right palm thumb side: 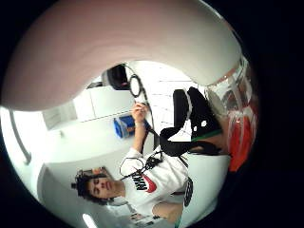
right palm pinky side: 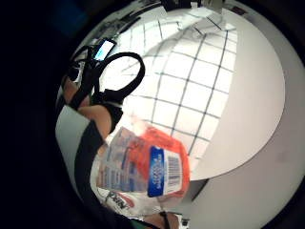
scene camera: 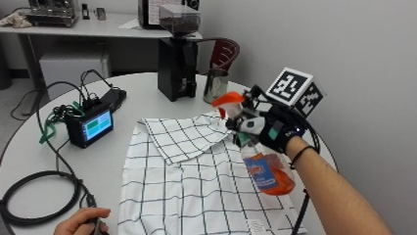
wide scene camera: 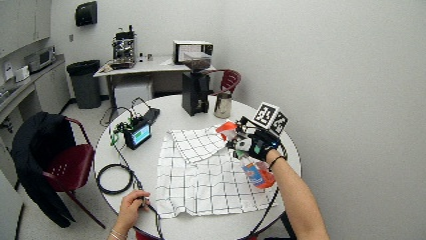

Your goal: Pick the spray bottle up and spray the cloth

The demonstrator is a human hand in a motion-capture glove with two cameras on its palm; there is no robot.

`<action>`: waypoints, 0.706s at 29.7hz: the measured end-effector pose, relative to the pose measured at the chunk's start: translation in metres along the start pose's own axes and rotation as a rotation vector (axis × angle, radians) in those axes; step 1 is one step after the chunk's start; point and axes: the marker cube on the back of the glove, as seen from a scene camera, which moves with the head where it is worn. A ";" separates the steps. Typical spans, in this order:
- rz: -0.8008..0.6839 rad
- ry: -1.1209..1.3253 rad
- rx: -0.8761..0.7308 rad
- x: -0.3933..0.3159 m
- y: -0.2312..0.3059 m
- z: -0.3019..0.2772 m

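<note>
Bare table (scene camera: 140,90) lies open at upper centre of the outside view, between the small screen (scene camera: 91,126) at left and the black grinder (scene camera: 176,54) with metal cup (scene camera: 216,84) behind the cloth (scene camera: 196,186). A cable coil (scene camera: 35,198) (lower left) blocks that edge.

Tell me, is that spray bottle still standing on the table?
No. In the outside view the gloved right hand holds the spray bottle lifted and tilted above the checked cloth, off the table.
</note>
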 end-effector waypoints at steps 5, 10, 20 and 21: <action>-0.177 -0.112 0.218 -0.042 0.003 -0.029; -0.318 -0.211 0.327 -0.075 0.000 -0.023; -0.444 -0.316 0.429 -0.115 -0.026 0.032; -0.442 -0.316 0.423 -0.118 -0.030 0.040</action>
